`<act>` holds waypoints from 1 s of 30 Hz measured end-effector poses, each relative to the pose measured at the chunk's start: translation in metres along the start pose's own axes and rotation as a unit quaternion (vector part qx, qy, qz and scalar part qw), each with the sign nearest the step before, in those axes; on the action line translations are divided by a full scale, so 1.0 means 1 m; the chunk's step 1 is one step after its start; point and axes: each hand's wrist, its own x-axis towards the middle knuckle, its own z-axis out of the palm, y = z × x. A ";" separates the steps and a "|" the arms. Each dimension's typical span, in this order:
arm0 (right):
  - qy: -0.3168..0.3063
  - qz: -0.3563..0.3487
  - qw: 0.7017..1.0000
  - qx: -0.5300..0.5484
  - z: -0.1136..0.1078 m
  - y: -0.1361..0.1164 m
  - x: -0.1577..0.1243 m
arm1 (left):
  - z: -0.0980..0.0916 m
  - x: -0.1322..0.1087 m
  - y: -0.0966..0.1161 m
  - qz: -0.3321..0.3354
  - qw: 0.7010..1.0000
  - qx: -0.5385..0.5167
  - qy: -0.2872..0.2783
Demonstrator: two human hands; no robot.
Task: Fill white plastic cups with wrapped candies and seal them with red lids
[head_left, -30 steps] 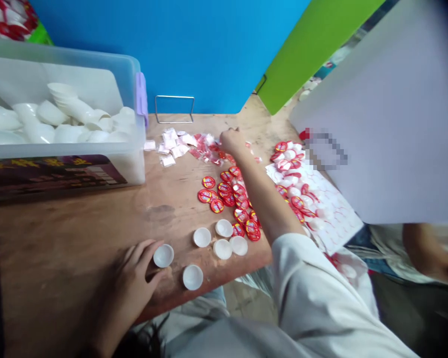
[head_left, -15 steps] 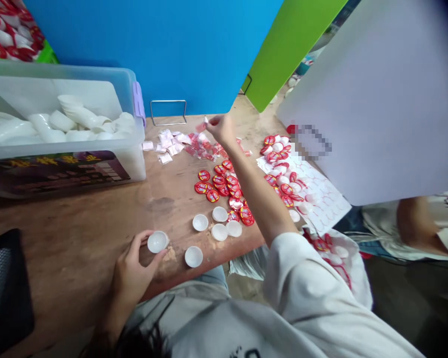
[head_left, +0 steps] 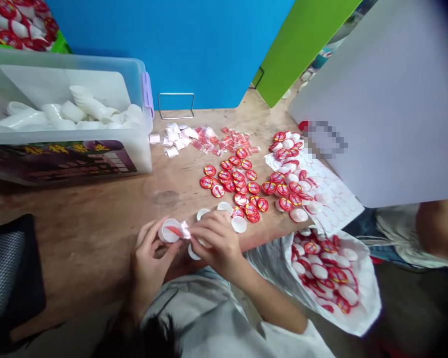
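Note:
My left hand (head_left: 151,253) grips a small white cup (head_left: 166,233) between thumb and fingers, its opening facing up. At the cup's rim, my right hand (head_left: 218,238) pinches a white packet (head_left: 185,230) together with a red piece that reaches over the opening. Several more white cups (head_left: 239,224) stand beside and partly behind my right hand. Beyond them lie round red printed lids (head_left: 224,175) in a loose pile. Farther back are small white packets (head_left: 176,138) and red packets in clear wrap (head_left: 231,141).
At left stands a clear plastic bin (head_left: 69,134) of stacked white cups. Blue (head_left: 171,49), green and pale panels border the table's back and right. Lidded cups lie on a printed sheet (head_left: 336,199) and fill a white bag (head_left: 369,298). Another person's arm (head_left: 435,223) shows far right.
My right hand has come back from the packet pile to the cup in my left hand, carrying a white packet and a red piece. The camera view has shifted slightly.

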 end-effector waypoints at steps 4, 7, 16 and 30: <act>-0.025 0.008 0.999 0.039 0.002 -0.002 -0.012 | 0.001 -0.003 -0.007 0.005 0.995 0.027 -0.098; -0.063 0.039 0.994 0.085 0.000 -0.002 -0.015 | 0.004 -0.007 -0.010 -0.048 0.985 -0.038 -0.160; -0.063 0.103 0.991 0.063 -0.008 -0.013 -0.016 | 0.012 -0.023 -0.004 -0.150 0.976 -0.122 -0.100; -0.222 0.337 0.828 -0.389 -0.100 0.207 0.047 | -0.012 -0.012 -0.009 -0.127 0.985 -0.115 0.019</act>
